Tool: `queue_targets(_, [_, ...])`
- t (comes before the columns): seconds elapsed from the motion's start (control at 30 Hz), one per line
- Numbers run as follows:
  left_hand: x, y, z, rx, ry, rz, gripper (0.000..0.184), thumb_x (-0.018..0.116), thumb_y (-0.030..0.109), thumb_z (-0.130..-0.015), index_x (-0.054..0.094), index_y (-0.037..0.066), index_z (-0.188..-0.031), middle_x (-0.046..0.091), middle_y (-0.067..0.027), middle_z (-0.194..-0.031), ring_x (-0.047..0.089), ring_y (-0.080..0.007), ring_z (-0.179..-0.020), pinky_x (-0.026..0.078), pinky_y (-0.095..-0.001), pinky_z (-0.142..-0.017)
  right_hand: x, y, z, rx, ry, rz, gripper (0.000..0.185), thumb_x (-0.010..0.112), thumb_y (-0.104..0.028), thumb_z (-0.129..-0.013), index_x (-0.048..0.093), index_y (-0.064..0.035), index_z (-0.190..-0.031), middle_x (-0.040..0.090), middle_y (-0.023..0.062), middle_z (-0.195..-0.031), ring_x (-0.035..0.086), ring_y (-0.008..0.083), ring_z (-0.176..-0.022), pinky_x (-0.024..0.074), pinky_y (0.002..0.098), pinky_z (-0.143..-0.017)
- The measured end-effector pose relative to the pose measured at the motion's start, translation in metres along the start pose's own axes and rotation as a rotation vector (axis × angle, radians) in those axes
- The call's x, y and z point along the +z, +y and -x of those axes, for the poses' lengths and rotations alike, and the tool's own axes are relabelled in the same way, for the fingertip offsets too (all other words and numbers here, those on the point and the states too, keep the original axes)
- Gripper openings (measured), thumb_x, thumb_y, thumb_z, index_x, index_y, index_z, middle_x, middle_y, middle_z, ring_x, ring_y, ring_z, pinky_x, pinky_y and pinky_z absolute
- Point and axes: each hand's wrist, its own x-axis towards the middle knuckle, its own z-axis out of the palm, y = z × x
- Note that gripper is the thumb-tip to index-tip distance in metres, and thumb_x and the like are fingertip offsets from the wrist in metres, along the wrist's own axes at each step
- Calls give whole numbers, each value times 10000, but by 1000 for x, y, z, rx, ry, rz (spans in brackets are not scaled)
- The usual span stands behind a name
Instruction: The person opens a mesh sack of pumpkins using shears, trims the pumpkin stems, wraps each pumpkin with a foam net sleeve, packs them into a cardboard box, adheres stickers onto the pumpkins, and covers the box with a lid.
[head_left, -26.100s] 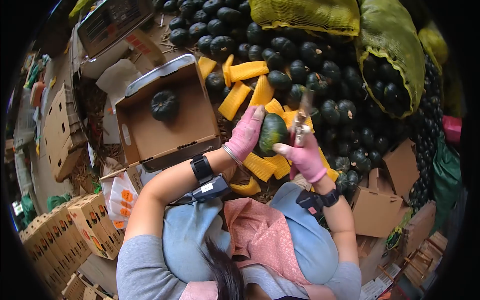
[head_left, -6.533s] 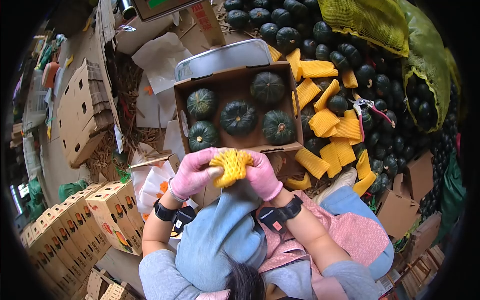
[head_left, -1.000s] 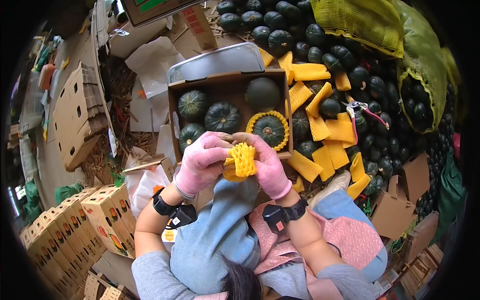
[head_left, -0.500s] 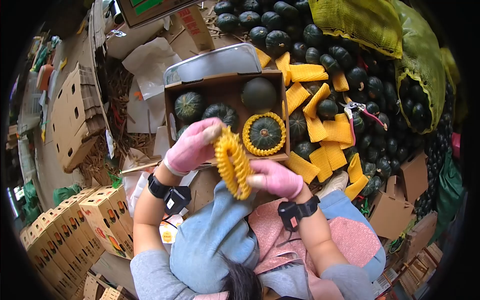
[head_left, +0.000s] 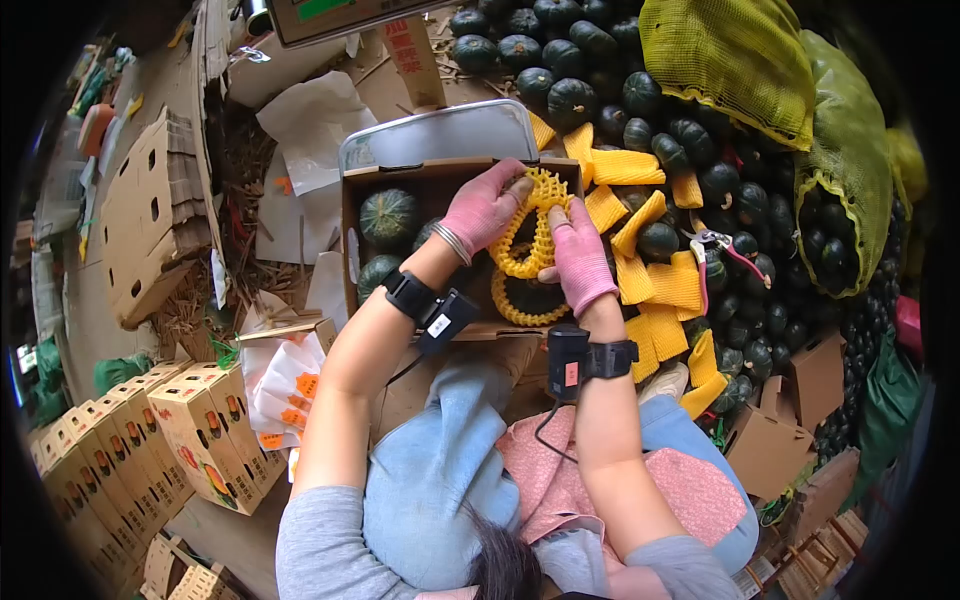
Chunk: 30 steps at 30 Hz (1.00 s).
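Over the right part of an open cardboard box (head_left: 440, 172), my left hand (head_left: 487, 208) and my right hand (head_left: 581, 258), both in pink gloves, grip a ring of yellow foam netting (head_left: 520, 262). The ring is stretched into a loop between them. Below it in the box, a second yellow foam ring (head_left: 520, 312) lies around a dark green pumpkin, largely hidden by the netting. At the left of the box, a green pumpkin (head_left: 388, 218) sits above another one (head_left: 378, 275). My left forearm and hand partly cover the pumpkin in the middle.
Yellow foam sleeves (head_left: 628, 167) lie right of the box, with pink-handled pruners (head_left: 712, 238) on the pumpkin pile (head_left: 690, 140). Yellow-green mesh sacks (head_left: 735, 60) stand at upper right. A scale display (head_left: 345, 12) is at the top, and printed cartons (head_left: 212, 440) stand lower left.
Both hands have moved forward from above the lap to over the box's right side, carrying the foam ring. Earlier, a ring was put around the lower right pumpkin.
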Motion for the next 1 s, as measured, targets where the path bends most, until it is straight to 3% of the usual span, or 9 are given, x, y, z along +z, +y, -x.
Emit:
queue_targets(0.03, [-1,-5,-2,-5,-31,50,255,543,230,-944,537,22,-1092,593,-70,-891,513,-129,-814,453,-281,-769,2,2,-2,-30,-10,-2,483,460,-269,-962,363,-23,-1366,582,51,-1037,583,113,-676,459,212,-418])
queue_targets(0.2, [-44,41,52,129,137,27,259,540,237,-956,536,4,-1071,560,-31,-912,495,-94,-859,436,-247,-790,8,8,22,-460,-35,190,222,517,-175,-937,494,-40,-1111,585,151,-981,585,241,-745,476,337,-657])
queue_targets(0.23, [-58,49,70,138,168,22,241,599,190,-897,574,1,-1046,599,-169,-957,578,-299,-910,459,-345,-825,11,9,28,-585,-64,214,185,538,-157,-926,498,-40,-1063,587,181,-984,591,279,-772,468,362,-723])
queue_targets(0.43, [-68,-12,106,-6,307,317,107,537,125,-954,563,37,-1010,557,18,-859,492,-57,-810,426,-210,-750,52,31,16,-645,-82,211,152,562,-190,-919,515,-72,-1002,581,206,-808,600,384,-758,482,376,-661])
queue_targets(0.67, [-87,-27,86,-177,224,285,88,585,99,-914,599,19,-949,623,-43,-836,559,-107,-769,461,-246,-709,63,27,-13,-538,100,448,201,520,-267,-934,497,-72,-975,611,207,-790,619,399,-754,488,443,-648])
queue_targets(0.77, [-82,-10,90,-127,351,-524,83,594,94,-895,602,56,-968,646,-112,-844,616,-176,-754,486,-280,-682,65,16,-8,-558,241,835,231,476,-305,-938,443,-90,-1015,606,191,-888,615,411,-797,490,486,-661])
queue_targets(0.8, [-80,-17,90,142,469,-695,119,621,94,-862,602,84,-980,650,-157,-862,646,-249,-747,508,-333,-670,64,16,-7,-620,310,826,216,496,-287,-932,447,-89,-1003,587,186,-945,613,411,-802,490,484,-661])
queue_targets(0.93, [-71,8,100,-83,542,106,294,691,154,-815,610,100,-1092,621,-161,-1017,625,-295,-925,509,-380,-789,55,25,8,-616,226,426,185,551,-177,-889,478,-87,-1033,540,182,-1080,606,385,-869,502,459,-716])
queue_targets(1.0, [-76,31,117,102,337,-265,392,704,149,-795,596,76,-1165,568,-166,-1128,594,-287,-996,483,-361,-855,46,32,31,-803,98,467,237,553,-113,-856,494,-78,-1084,521,184,-1115,586,376,-925,499,439,-764])
